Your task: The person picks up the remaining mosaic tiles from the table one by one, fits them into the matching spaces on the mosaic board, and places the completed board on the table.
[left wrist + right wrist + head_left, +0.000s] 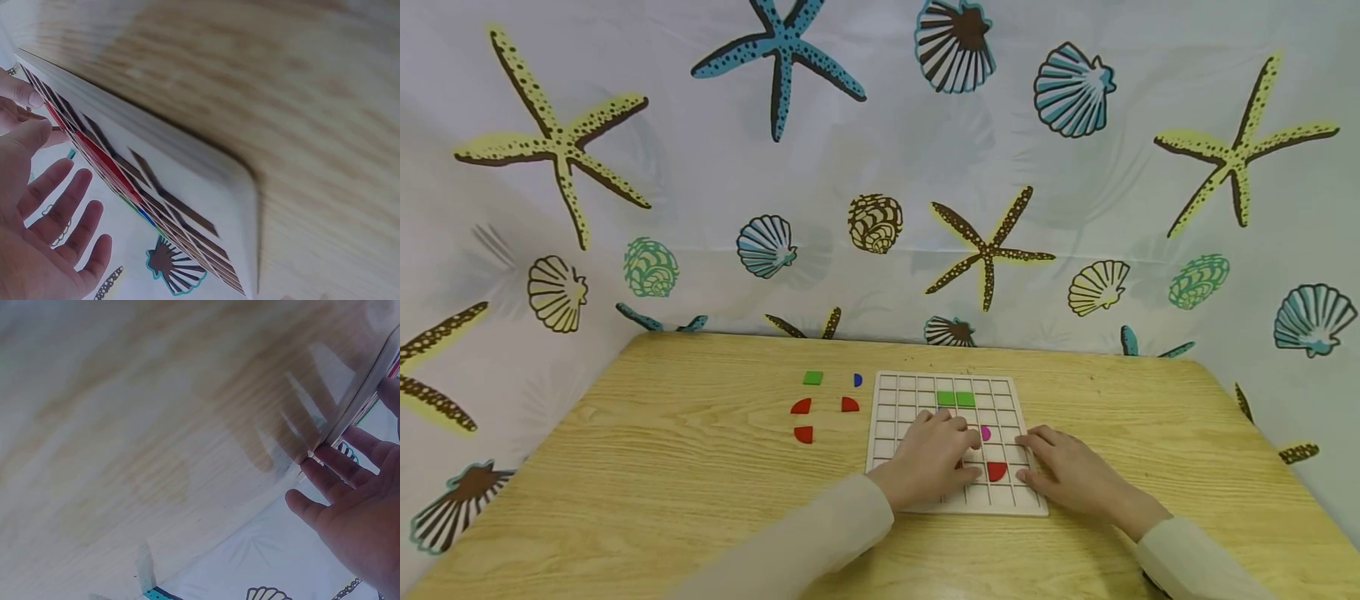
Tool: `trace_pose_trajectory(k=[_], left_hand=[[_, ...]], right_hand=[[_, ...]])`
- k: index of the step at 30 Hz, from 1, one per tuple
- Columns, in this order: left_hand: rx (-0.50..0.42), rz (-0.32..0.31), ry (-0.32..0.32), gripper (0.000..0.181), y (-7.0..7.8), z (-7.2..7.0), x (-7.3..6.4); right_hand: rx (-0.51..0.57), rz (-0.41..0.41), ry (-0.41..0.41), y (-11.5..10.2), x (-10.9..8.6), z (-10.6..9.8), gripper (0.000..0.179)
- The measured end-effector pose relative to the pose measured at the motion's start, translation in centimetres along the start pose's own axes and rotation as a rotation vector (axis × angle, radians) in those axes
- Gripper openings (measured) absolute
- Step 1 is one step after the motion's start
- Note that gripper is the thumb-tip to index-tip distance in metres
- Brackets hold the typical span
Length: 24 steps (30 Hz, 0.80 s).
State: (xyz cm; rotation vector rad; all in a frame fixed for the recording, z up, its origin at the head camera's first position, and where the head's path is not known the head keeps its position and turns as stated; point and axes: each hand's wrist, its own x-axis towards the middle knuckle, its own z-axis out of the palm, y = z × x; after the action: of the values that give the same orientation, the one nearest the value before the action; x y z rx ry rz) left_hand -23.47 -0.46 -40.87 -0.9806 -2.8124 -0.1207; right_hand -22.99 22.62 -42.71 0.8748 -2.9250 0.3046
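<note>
A white grid board [886, 408] lies flat on the table. My left hand [928, 458] is over its middle, fingers spread and loosely bent, hiding several squares; in the left wrist view no piece shows between its fingers. Just right of the left thumb is a red quarter-circle piece [996, 472], with a magenta rounded piece [986, 433] above it. Two green square pieces [956, 399] sit near the board's far side, and a blue piece [943, 410] is mostly covered by the left fingers. My right hand [1071, 471] touches the board's right edge with thumb and fingertips, fingers fairly straight.
Left of the board, loose on the wooden table [700, 467], lie a green piece [813, 378], a blue half-round piece [857, 380] and several red quarter-circles [803, 434]. A white cloth [820, 167] printed with starfish and shells encloses the table's back and sides.
</note>
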Motion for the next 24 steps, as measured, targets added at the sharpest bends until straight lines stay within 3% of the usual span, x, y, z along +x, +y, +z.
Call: trace_pose_trajectory(k=[11,24], left_hand=[[-0.043,-0.016,0.056,0.031,-2.6,-0.9,-2.2],[-0.015,-0.123,0.008,0.034,-7.3,-1.7,-5.2]], right_hand=[[-0.002,-0.009,0.001,-0.1,0.0,0.0,0.044],[-0.006,-0.006,0.003,-0.2,-0.1,-0.1,0.045]])
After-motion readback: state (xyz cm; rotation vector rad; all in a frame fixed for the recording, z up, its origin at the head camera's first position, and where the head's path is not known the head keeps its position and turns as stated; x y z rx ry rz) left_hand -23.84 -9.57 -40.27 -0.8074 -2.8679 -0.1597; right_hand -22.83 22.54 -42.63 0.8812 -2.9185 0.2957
